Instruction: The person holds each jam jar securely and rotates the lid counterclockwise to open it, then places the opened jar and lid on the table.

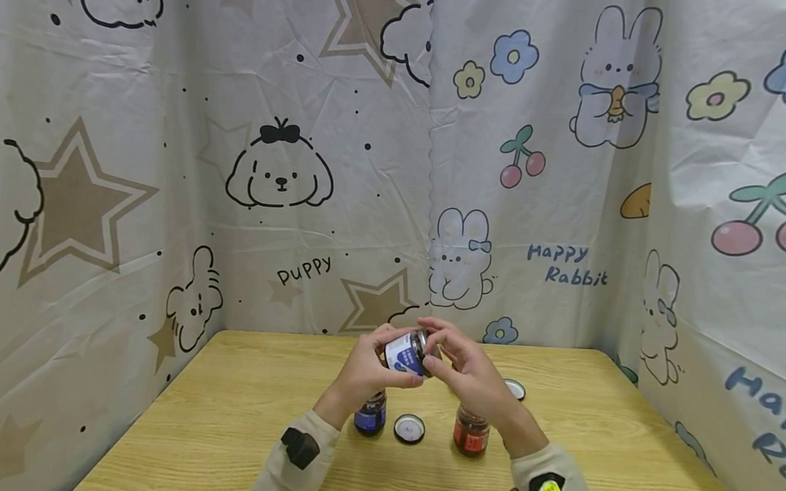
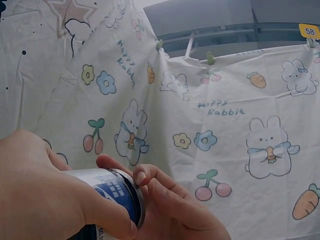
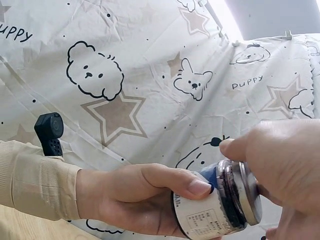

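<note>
A glass jar (image 1: 402,354) with a white and blue label is tilted above the table, its mouth end pointing right. My left hand (image 1: 367,364) grips it round the body, thumb along the label in the right wrist view. At the mouth end sits a silver lid (image 3: 251,192), with dark jar neck showing beside it. The fingers and thumb of my right hand (image 1: 463,363) hold this lid by its rim. Below the hands stand a blue-labelled jar (image 1: 370,416) of dark contents and a red-labelled jar (image 1: 471,434), each partly covered by a hand.
One loose lid (image 1: 409,429) lies on the wooden table (image 1: 244,406) between the two standing jars. Another lid (image 1: 514,389) lies farther back on the right, partly behind my right hand. Printed curtains (image 1: 368,201) enclose the table at the back and sides.
</note>
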Tool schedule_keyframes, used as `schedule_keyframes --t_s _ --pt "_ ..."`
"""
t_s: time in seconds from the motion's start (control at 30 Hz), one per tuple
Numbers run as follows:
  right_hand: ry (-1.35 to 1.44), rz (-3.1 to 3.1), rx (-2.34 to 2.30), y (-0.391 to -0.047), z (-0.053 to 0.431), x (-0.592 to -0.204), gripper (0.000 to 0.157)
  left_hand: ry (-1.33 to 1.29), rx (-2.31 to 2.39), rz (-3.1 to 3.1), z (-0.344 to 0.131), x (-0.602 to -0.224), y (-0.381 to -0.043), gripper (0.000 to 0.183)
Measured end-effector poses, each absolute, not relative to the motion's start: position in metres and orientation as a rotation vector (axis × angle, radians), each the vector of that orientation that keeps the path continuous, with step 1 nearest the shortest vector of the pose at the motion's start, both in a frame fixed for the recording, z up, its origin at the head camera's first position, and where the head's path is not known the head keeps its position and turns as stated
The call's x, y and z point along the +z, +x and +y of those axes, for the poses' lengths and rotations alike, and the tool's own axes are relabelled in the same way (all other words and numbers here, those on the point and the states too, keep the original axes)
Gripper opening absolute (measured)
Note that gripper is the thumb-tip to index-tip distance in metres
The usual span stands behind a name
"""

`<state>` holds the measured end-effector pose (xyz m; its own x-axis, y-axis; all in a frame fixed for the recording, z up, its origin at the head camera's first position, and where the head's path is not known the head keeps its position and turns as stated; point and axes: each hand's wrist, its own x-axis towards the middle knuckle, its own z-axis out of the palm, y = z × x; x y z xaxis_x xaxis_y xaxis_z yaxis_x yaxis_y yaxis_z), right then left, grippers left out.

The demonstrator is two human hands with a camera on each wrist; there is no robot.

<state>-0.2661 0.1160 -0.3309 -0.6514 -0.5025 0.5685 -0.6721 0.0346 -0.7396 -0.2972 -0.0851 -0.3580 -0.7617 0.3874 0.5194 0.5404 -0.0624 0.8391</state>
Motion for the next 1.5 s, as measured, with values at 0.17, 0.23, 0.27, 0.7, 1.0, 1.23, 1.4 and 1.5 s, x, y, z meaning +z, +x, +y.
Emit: schedule_keyframes --t_s 0.17,0.23,0.27,0.7,1.0,1.23,1.4,1.5 --pt "1.115 -2.095 1.719 -0.281 0.113 -0.346 0.013 -1.020 -1.994 -2.055 -0.085 -0.358 -0.299 0.063" --pt "1.037 -2.096 1.748 -0.284 0.113 -0.349 0.023 -1.022 -1.995 -2.054 -0.085 -0.357 -0.298 0.063" --pt "1.003 -2.099 1.770 -0.284 0.113 -0.350 0.027 -1.021 -1.985 -2.058 -0.086 -0.356 -0.298 0.063" --pt "0.738 -2.403 1.652 -0.270 0.111 -0.338 0.047 -1.040 -1.865 -2.095 -0.084 -0.358 -0.298 0.064" --pt "0.692 -2.402 1.519 -0.283 0.113 -0.350 0.051 -1.035 -1.889 -2.080 -0.085 -0.357 -0.297 0.063" --pt "0.769 -2.386 1.551 -0.282 0.115 -0.347 0.046 -1.033 -1.921 -2.068 -0.086 -0.356 -0.296 0.063" --pt "0.866 -2.374 1.594 -0.271 0.115 -0.336 0.046 -1.033 -1.927 -2.067 -0.087 -0.356 -0.295 0.063" --pt "0.935 -2.377 1.590 -0.263 0.116 -0.329 0.047 -1.029 -1.927 -2.067 -0.087 -0.356 -0.296 0.063"
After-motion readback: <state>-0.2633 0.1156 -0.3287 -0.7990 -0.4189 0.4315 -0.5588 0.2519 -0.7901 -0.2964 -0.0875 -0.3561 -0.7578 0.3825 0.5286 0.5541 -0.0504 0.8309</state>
